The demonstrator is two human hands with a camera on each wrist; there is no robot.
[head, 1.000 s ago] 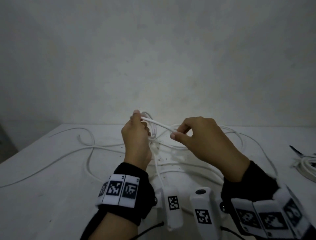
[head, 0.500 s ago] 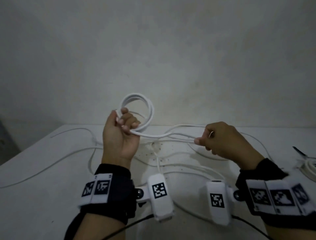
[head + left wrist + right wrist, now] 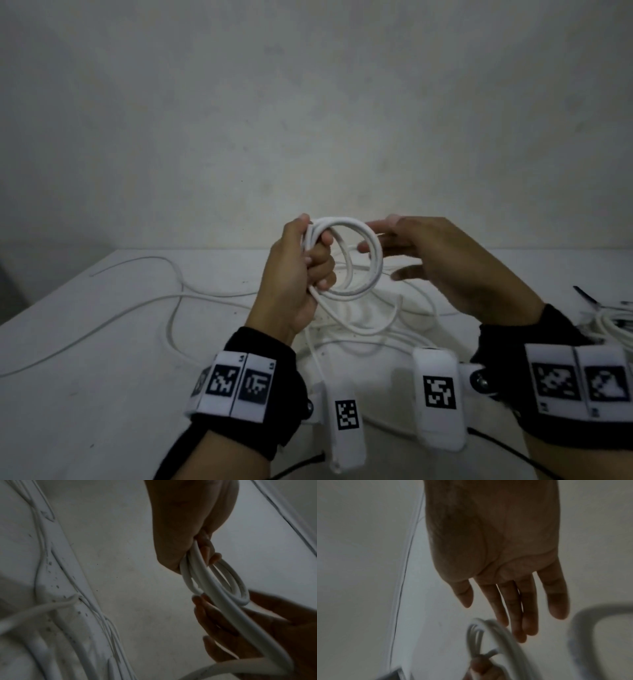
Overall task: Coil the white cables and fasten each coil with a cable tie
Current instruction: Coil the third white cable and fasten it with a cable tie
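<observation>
Bare indoor workspace: plain white wall (image 3: 308,120), white table (image 3: 85,394).

Pretty cramped in the middle: loose white cables (image 3: 212,294) snake all over the white desk (image 3: 85,394) under both hands, so anything reaching down there meets cord. The left hand (image 3: 294,274) holds a small white cable coil (image 3: 356,260) up off the desk, the flat-fingered right hand (image 3: 442,263) right against it. Another bundle of white cable (image 3: 616,325) blocks the right edge. The near-left desk looks passable.
</observation>
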